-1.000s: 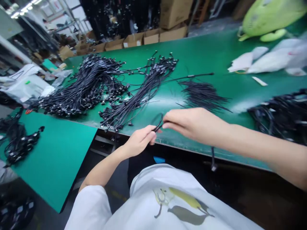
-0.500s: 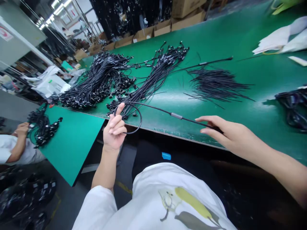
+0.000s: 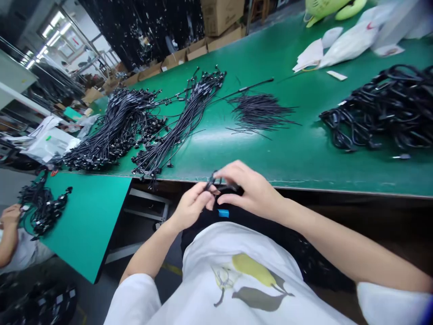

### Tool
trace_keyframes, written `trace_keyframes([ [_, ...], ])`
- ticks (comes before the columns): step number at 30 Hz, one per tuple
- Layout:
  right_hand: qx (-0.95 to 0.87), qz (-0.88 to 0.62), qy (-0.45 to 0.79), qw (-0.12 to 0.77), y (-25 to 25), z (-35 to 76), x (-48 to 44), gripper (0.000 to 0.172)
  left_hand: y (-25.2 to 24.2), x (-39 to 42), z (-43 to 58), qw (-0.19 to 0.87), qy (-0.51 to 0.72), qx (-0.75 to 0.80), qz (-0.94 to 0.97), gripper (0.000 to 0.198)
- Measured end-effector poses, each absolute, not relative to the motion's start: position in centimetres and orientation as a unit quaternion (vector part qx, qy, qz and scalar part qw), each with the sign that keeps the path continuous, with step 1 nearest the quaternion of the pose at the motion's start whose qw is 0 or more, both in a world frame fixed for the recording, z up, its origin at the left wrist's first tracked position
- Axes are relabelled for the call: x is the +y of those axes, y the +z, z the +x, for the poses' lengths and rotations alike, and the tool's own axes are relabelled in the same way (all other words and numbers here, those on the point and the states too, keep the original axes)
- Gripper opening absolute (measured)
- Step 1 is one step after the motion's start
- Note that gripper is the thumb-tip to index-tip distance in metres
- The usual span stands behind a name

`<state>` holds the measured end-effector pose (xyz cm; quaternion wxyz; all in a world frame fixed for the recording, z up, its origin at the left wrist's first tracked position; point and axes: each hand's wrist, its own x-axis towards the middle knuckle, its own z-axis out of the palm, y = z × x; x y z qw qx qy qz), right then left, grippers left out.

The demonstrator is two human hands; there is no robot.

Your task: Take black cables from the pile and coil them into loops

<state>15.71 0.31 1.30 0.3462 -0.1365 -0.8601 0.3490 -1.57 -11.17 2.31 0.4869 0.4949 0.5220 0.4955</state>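
My left hand (image 3: pixel 193 205) and my right hand (image 3: pixel 248 189) meet just below the near edge of the green table (image 3: pixel 304 149). Both pinch a thin black cable (image 3: pixel 212 180) that is gathered between the fingertips, with its end sticking up between the two hands. Most of the cable is hidden inside my fingers. A long bundle of similar black cables (image 3: pixel 179 124) lies on the table just beyond my left hand. A fan of short thin black ties (image 3: pixel 260 113) lies beyond my right hand.
A big heap of black cables (image 3: pixel 115 128) lies at the left, another tangled heap (image 3: pixel 385 108) at the right. White bags (image 3: pixel 341 43) sit at the far right. A lower green board (image 3: pixel 84 216) carries a cable bunch (image 3: pixel 42 207) by another person's hand (image 3: pixel 10 216). Cardboard boxes (image 3: pixel 189 49) line the far edge.
My hands were apart with the cable stretched between them and looped at the left. They have come together at the table edge, with the cable gathered up. The view swung right.
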Motion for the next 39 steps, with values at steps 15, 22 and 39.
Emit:
trace_keyframes([
  [15, -0.381, -0.285, 0.788, 0.390, -3.2, 13.2, -1.7, 0.043, -3.8, -9.3, 2.8, 0.555, 0.581, 0.518, 0.295, 0.047],
  [22, -0.360, -0.223, 0.832, 0.358, -2.9, 13.0, -3.5, 0.045, -4.6, -10.6, 1.5, 0.594, 0.275, 0.569, 0.498, 0.050],
  [39, -0.333, -0.200, 0.874, 0.293, -3.6, 14.2, -0.6, 0.054, -2.7, -10.9, 4.7, 0.839, 0.413, 0.345, 0.081, 0.036],
])
